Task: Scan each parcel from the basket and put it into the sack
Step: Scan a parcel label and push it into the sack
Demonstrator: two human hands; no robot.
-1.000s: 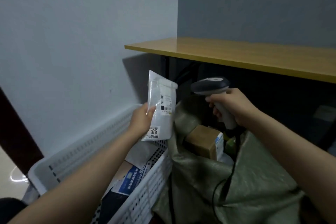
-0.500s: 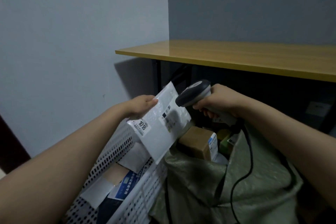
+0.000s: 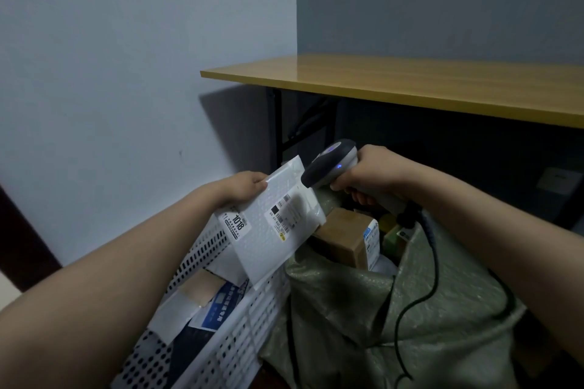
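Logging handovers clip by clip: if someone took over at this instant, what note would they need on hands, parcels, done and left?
Left hand grips the white mailer by its edge, label up, over the basket.
Right hand grips the scanner, nose at the label, blue light on.
Done: a brown box lies in the sack.
Left: finish this scan, sack the mailer, then the parcels in the basket.
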